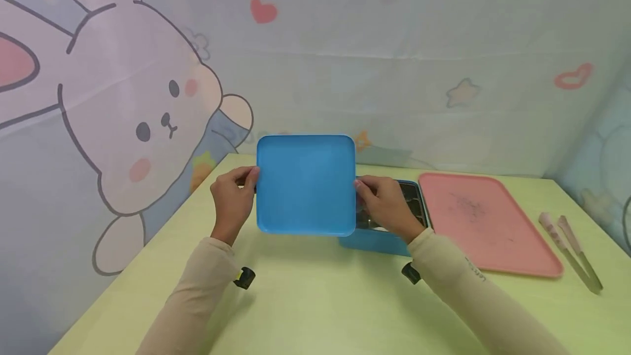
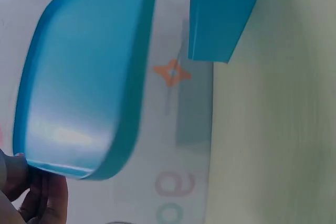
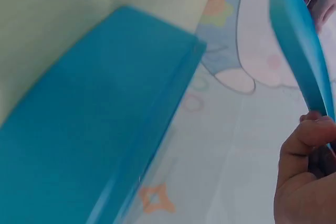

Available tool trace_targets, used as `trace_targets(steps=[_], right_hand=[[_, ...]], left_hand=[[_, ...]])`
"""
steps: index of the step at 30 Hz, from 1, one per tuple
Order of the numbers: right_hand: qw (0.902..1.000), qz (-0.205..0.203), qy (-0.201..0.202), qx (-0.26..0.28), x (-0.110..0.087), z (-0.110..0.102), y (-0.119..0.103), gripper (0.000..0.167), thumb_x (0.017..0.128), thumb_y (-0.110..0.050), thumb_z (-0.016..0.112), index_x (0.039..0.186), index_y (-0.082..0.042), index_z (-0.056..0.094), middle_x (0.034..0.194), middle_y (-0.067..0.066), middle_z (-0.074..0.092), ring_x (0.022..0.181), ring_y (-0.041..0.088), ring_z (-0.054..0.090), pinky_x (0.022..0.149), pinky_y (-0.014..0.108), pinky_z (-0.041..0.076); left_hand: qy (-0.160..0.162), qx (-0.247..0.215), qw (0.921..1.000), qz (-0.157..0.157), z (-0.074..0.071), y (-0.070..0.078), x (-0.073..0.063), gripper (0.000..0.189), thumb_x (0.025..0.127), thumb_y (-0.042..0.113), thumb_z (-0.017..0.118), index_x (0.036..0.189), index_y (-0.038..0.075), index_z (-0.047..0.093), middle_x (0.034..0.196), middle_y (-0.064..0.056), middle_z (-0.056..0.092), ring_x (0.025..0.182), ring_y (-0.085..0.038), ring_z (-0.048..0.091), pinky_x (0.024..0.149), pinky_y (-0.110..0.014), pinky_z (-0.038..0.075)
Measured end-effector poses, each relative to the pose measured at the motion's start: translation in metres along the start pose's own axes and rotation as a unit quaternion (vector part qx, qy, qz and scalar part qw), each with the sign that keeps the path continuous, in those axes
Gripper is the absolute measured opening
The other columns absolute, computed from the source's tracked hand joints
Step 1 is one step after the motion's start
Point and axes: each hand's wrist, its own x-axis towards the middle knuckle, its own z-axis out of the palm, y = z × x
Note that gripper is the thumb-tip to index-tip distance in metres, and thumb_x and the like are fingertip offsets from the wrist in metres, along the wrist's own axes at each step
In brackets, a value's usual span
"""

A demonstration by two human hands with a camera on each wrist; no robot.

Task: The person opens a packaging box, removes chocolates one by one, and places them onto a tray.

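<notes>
A square blue lid (image 1: 305, 185) with a shallow rim is held upright above the table, its hollow side facing me. My left hand (image 1: 233, 196) pinches its left edge between thumb and fingers. At the opposite edge, my right hand (image 1: 386, 204) grips the lid the same way. Behind the right hand stands a blue box (image 1: 379, 241), uncovered, with a dark divided insert (image 1: 414, 196) partly hidden by the lid and hand. In the left wrist view the lid (image 2: 79, 87) hangs apart from the box (image 2: 220, 14).
Right of the box lies a pink tray (image 1: 485, 223) with dark marks on it. Further right are long metal utensils with pale handles (image 1: 569, 251), perhaps tongs. A printed cloth (image 1: 394, 70) hangs behind the pale yellow-green table (image 1: 305, 300).
</notes>
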Motion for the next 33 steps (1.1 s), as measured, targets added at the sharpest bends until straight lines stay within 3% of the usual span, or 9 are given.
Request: trace_targets(steps=[3, 7, 10, 13, 18, 21, 24, 29, 33], right_hand=[[0.9995, 0.029, 0.004, 0.014, 0.004, 0.013, -0.004, 0.03, 0.107, -0.017, 0.049, 0.093, 0.001, 0.069, 0.06, 0.004, 0.049, 0.052, 0.016, 0.048, 0.049, 0.025, 0.043], [0.9944, 0.089, 0.013, 0.055, 0.008, 0.03, -0.012, 0.034, 0.107, -0.019, 0.049, 0.084, 0.0, 0.066, 0.058, 0.003, 0.048, 0.047, 0.016, 0.045, 0.046, 0.025, 0.04], [0.9884, 0.132, 0.025, 0.071, 0.012, 0.041, -0.016, 0.031, 0.106, -0.019, 0.051, 0.093, 0.001, 0.07, 0.059, 0.003, 0.051, 0.046, 0.015, 0.048, 0.046, 0.024, 0.045], [0.9858, 0.153, 0.033, 0.061, 0.014, 0.051, -0.019, 0.027, 0.105, -0.017, 0.054, 0.113, 0.002, 0.071, 0.064, 0.006, 0.058, 0.048, 0.013, 0.054, 0.048, 0.023, 0.051], [0.9898, 0.141, 0.015, 0.02, 0.013, 0.067, -0.023, 0.044, 0.1, -0.012, 0.062, 0.139, 0.005, 0.056, 0.092, 0.015, 0.071, 0.064, 0.015, 0.068, 0.063, 0.029, 0.061], [0.992, 0.125, -0.004, -0.017, 0.01, 0.074, -0.024, 0.05, 0.096, -0.012, 0.067, 0.141, 0.005, 0.054, 0.105, 0.017, 0.071, 0.08, 0.017, 0.069, 0.075, 0.032, 0.063], [0.9922, 0.105, -0.043, -0.052, 0.005, 0.08, -0.026, 0.058, 0.093, -0.017, 0.073, 0.141, 0.007, 0.053, 0.107, 0.017, 0.07, 0.089, 0.021, 0.065, 0.081, 0.035, 0.06], [0.9825, 0.092, -0.138, -0.085, -0.001, 0.088, -0.03, 0.098, 0.082, -0.033, 0.083, 0.152, 0.012, 0.031, 0.131, 0.022, 0.061, 0.116, 0.03, 0.063, 0.098, 0.044, 0.056], [0.9721, 0.102, -0.172, -0.124, -0.004, 0.094, -0.029, 0.118, 0.073, -0.031, 0.091, 0.156, 0.01, 0.019, 0.15, 0.025, 0.049, 0.135, 0.035, 0.054, 0.112, 0.046, 0.048]], left_hand=[[0.007, 0.022, 0.9992, -0.032, -0.001, -0.008, 0.002, 0.025, 0.098, 0.023, 0.067, 0.109, 0.002, 0.076, 0.095, -0.019, 0.076, 0.083, -0.03, 0.071, 0.069, -0.026, 0.057], [-0.023, 0.045, 0.997, -0.058, -0.007, -0.017, 0.003, 0.023, 0.096, 0.017, 0.069, 0.11, 0.0, 0.074, 0.101, -0.021, 0.075, 0.092, -0.034, 0.073, 0.082, -0.043, 0.061], [-0.059, 0.072, 0.9934, -0.067, -0.013, -0.022, 0.005, 0.024, 0.094, 0.012, 0.069, 0.113, -0.002, 0.074, 0.106, -0.023, 0.075, 0.099, -0.037, 0.073, 0.09, -0.049, 0.06], [-0.086, 0.101, 0.988, -0.079, -0.019, -0.028, 0.007, 0.025, 0.093, 0.011, 0.067, 0.114, -0.003, 0.074, 0.107, -0.024, 0.075, 0.1, -0.038, 0.073, 0.091, -0.05, 0.06], [-0.112, 0.144, 0.9785, -0.097, -0.028, -0.04, 0.009, 0.024, 0.093, 0.01, 0.065, 0.111, -0.003, 0.074, 0.105, -0.024, 0.075, 0.099, -0.038, 0.072, 0.089, -0.05, 0.06], [-0.129, 0.165, 0.9731, -0.097, -0.029, -0.048, 0.01, 0.023, 0.093, 0.01, 0.065, 0.108, -0.004, 0.074, 0.102, -0.024, 0.075, 0.096, -0.038, 0.071, 0.085, -0.049, 0.06], [-0.15, 0.188, 0.9659, -0.095, -0.031, -0.057, 0.01, 0.022, 0.093, 0.009, 0.065, 0.106, -0.005, 0.074, 0.099, -0.024, 0.075, 0.093, -0.037, 0.07, 0.081, -0.047, 0.059], [-0.176, 0.226, 0.9547, -0.082, -0.035, -0.068, 0.01, 0.02, 0.091, 0.007, 0.064, 0.102, -0.007, 0.074, 0.095, -0.024, 0.074, 0.089, -0.037, 0.069, 0.077, -0.047, 0.058], [-0.189, 0.241, 0.9499, -0.061, -0.032, -0.073, 0.013, 0.019, 0.089, 0.004, 0.063, 0.099, -0.007, 0.074, 0.091, -0.024, 0.074, 0.085, -0.037, 0.068, 0.074, -0.048, 0.057]])
